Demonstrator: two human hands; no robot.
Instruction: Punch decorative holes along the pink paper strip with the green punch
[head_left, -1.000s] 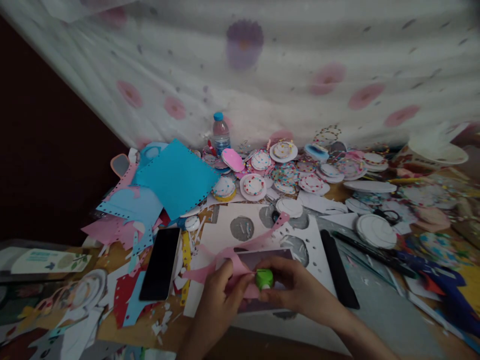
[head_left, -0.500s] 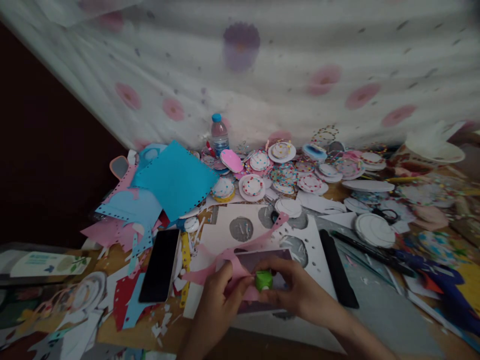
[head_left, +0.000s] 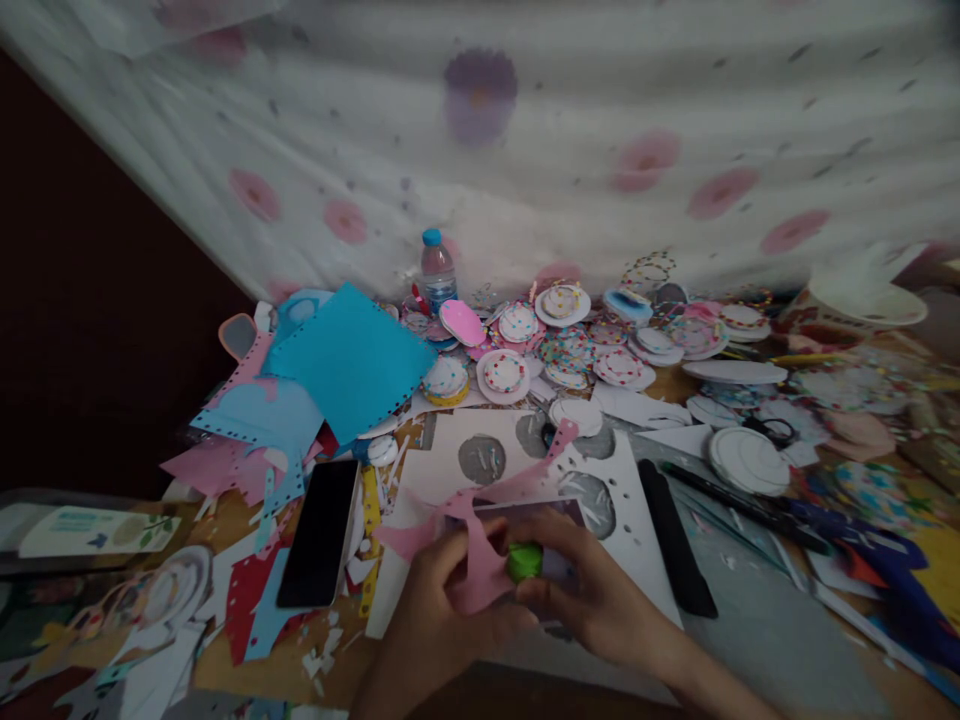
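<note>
Two bare hands are being kept close together above the middle of the worktop. Pink paper (head_left: 484, 570) is being held in the left hand (head_left: 442, 620), its fingers curled behind the sheet; whether the thumb is being pressed against it cannot be told. A small green punch, as it appears to be (head_left: 524, 562), is being gripped between the thumb and fingers of the right hand (head_left: 592, 590), which are being closed around its sides. The paper's edge is being brought up to the punch, but whether any of it is being held inside the mouth is being hidden.

As for progress, the pink paper seems to be being worked partway: dotted holes are being shown along the narrow strip stretching toward the far right, while the broad part near the fingers is being left largely plain, so more is probably being left to punch there. Rows of holes are also being displayed along the edges of the blue sheet (head_left: 356, 355), to the left, whose centre is being left whole. Large round openings are being shown in the white sheet (head_left: 431, 490) beneath the hands, so cutting there looks well advanced. Beyond it, many beaded discs (head_left: 504, 374) are being kept in a crowded row, apparently finished, while plain white discs (head_left: 748, 460) are being left undecorated.
</note>
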